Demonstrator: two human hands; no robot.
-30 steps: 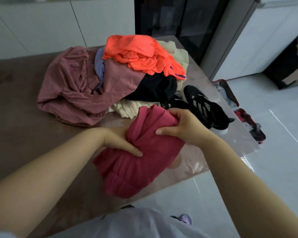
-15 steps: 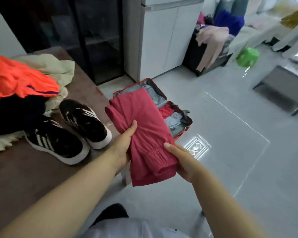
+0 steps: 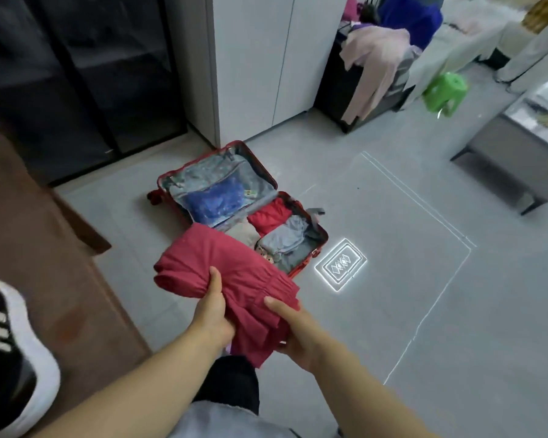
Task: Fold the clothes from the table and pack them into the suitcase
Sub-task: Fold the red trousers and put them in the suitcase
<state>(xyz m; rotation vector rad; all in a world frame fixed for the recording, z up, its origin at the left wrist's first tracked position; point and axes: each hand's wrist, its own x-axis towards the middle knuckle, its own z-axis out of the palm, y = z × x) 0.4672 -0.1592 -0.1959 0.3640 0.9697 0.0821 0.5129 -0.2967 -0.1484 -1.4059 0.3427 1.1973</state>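
A folded dark pink garment hangs in the air in front of me, held by both hands above the floor. My left hand grips its near left edge, thumb on top. My right hand holds the near right edge from below, thumb across the gathered waistband. Beyond it, a red suitcase lies open on the grey floor. Its far half holds a zipped mesh pocket with something blue; its near half holds folded red and grey clothes. The garment covers the suitcase's near left corner.
The brown table runs along the left, with a black and white shoe at its near edge. A white cabinet and dark glass doors stand behind the suitcase. A low grey bench and a green stool are at the right.
I have turned from the table toward the suitcase, carrying the pink garment off the table and out over the floor. The clothes pile has left the view.
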